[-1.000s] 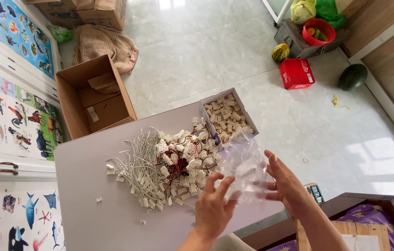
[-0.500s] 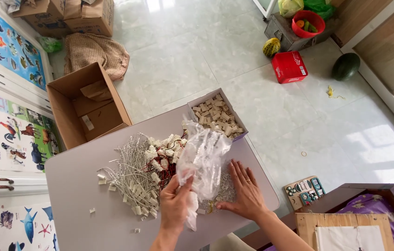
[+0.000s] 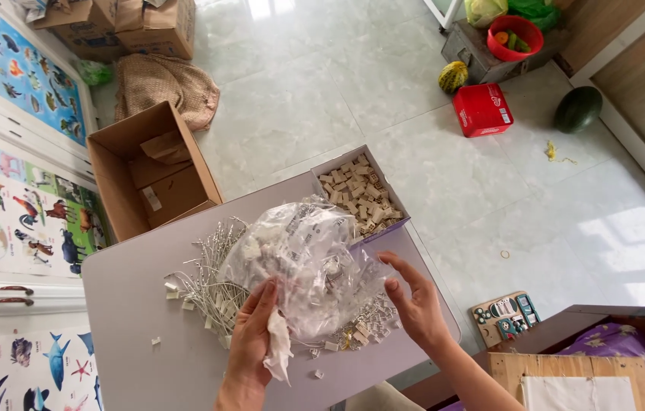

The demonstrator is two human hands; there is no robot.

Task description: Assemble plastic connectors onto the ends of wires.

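My left hand (image 3: 252, 340) grips the bunched neck of a clear plastic bag (image 3: 303, 262) puffed up over the grey table (image 3: 132, 304). My right hand (image 3: 411, 301) is spread beside the bag's right edge, fingertips at the plastic, holding nothing. Under and around the bag lies a heap of small white plastic pieces (image 3: 364, 327) and thin white wires (image 3: 204, 285). A small open box of beige pieces (image 3: 359, 196) sits at the table's far right corner.
An open cardboard box (image 3: 151, 171) stands on the tiled floor left of the table, with a burlap sack (image 3: 163, 87) behind it. A red box (image 3: 482, 109), a watermelon (image 3: 577, 109) and a bowl of vegetables (image 3: 514, 36) lie to the right.
The bag has swung from my right side to the middle, over the heap. My left hand has closed on its neck, while my right hand has come off to the side.
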